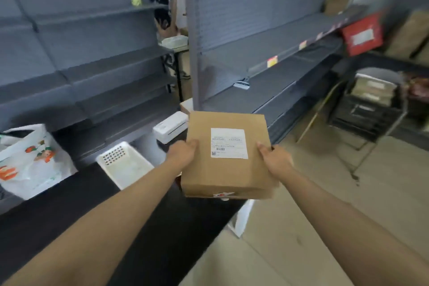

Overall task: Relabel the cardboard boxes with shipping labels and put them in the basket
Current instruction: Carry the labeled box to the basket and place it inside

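both hands gripping a labelled cardboard box [226,155] (label up), white basket [125,165] on black table [69,211]

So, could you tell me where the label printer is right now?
The white label printer sits on the dark counter, just left of the held cardboard box and right of the white basket.

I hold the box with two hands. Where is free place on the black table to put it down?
The black table is bare near you, below the white basket and plastic bag. The far edge is crowded: bag, basket, label printer. Both hands, left hand and right hand, grip the cardboard box.
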`<state>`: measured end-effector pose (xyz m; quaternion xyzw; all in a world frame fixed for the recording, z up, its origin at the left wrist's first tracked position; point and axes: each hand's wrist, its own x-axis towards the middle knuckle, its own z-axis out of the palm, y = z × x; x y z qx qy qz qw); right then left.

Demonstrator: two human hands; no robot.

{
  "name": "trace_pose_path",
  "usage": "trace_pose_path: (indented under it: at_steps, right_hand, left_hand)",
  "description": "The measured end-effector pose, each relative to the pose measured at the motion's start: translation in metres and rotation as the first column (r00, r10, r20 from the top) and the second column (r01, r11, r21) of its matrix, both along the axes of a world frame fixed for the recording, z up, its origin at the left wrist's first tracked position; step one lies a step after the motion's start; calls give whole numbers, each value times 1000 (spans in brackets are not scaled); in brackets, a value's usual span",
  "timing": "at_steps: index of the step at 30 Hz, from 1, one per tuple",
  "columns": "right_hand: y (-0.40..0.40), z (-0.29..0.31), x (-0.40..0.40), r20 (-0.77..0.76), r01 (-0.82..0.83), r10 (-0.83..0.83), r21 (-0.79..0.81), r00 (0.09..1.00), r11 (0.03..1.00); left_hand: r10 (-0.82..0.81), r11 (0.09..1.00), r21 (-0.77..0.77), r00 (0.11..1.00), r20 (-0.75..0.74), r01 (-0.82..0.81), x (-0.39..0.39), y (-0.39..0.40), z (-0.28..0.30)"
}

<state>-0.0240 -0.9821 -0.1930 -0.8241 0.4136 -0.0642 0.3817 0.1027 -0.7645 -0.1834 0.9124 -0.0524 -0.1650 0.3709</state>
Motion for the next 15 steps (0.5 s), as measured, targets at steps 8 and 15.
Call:
trace_pose_path:
  at_steps: [8,15]
  right_hand:
    - [-179,4,-160,-44,387,-386,9,921,922]
    - [-290,-13,-222,-56,598,-596,47,801,800]
  left_hand:
    - [-373,927,13,925,-72,374,-88,-238,-1]
    - [-541,840,-34,833,-117,541,-120,-404,-18]
